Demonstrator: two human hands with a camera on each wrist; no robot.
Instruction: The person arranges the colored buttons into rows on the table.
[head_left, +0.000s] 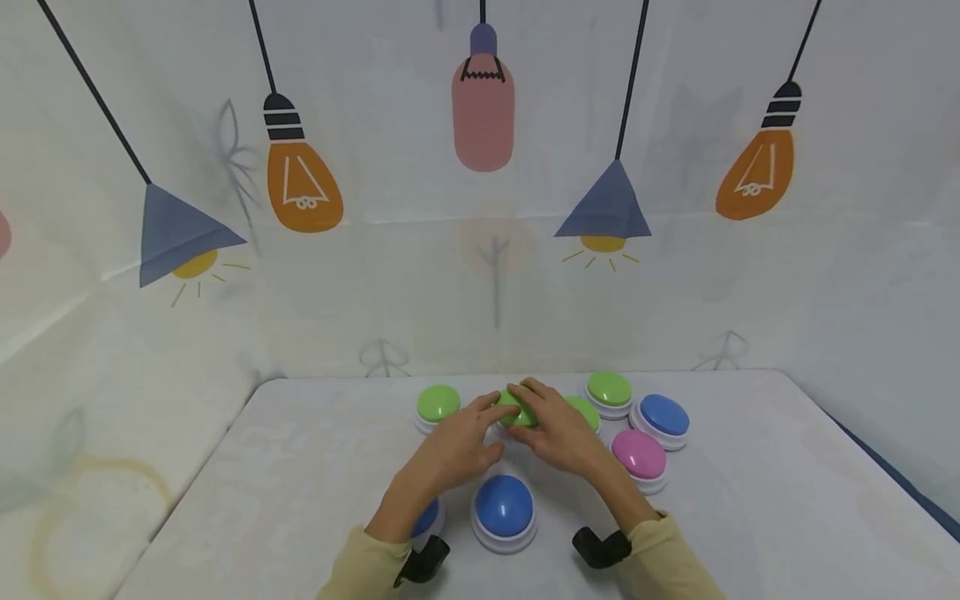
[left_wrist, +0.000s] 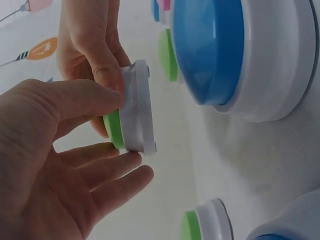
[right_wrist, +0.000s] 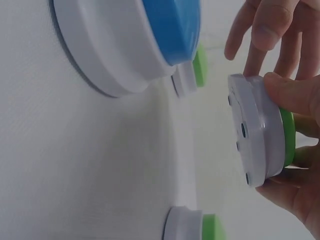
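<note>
A push button with a green dome and white base (head_left: 517, 410) is raised between the two hands over the table. My right hand (head_left: 561, 432) grips it, thumb on the white base and fingers at the far edge, in the right wrist view (right_wrist: 300, 165). My left hand (head_left: 456, 443) is beside it with fingers spread and fairly straight; in the left wrist view its thumb overlaps the base (left_wrist: 137, 125). The button is tipped, so the small holes in its underside (right_wrist: 239, 120) face the right wrist camera. A blue push button (head_left: 504, 507) sits just in front of the hands.
Another blue button (head_left: 425, 518) is partly hidden by the left wrist. One green button (head_left: 438, 403) stands at back left. At right are two green buttons (head_left: 609, 388), a blue one (head_left: 664, 415) and a pink one (head_left: 639, 455). A lamp-printed cloth (head_left: 405, 292) hangs behind the white table (head_left: 780, 500).
</note>
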